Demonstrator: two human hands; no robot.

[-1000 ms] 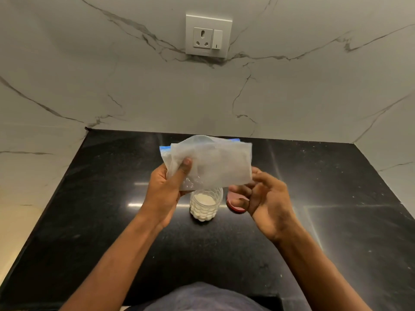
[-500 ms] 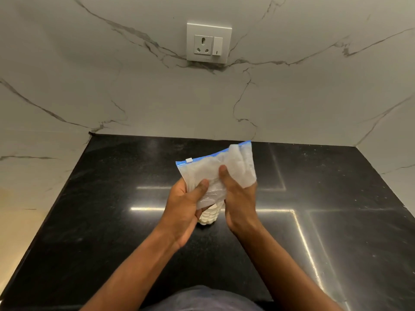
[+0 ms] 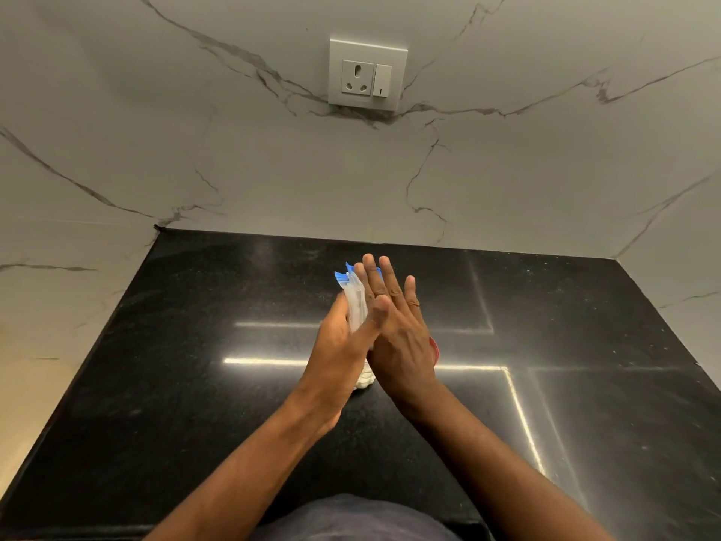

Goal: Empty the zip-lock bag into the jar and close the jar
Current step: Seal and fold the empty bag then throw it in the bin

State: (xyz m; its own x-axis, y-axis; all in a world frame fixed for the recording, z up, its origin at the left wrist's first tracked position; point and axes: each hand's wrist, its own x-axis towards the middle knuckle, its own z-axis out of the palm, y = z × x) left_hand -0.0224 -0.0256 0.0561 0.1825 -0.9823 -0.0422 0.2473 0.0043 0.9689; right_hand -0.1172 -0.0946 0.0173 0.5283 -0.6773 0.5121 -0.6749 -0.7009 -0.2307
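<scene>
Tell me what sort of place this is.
Most likely a home kitchen: a polished black stone counter, a marble-look wall with a socket plate, and a jar under a zip-lock bag.

place: home kitchen, worktop corner.
table [image 3: 187, 384]: black polished stone, speckled, glossy enough to mirror bright lines of light, thin seams across the slab.
walls [image 3: 156, 142]: pale marble-look cladding with grey veins, meeting the table at the back and on both sides.
socket plate [image 3: 368, 48]: white, set in the back wall, one three-pin outlet with a rocker switch [image 3: 381, 80] beside it.
food storage: zip bag [image 3: 356, 306] with blue seal, held above a small jar [image 3: 363, 381] of white contents on the table.
</scene>
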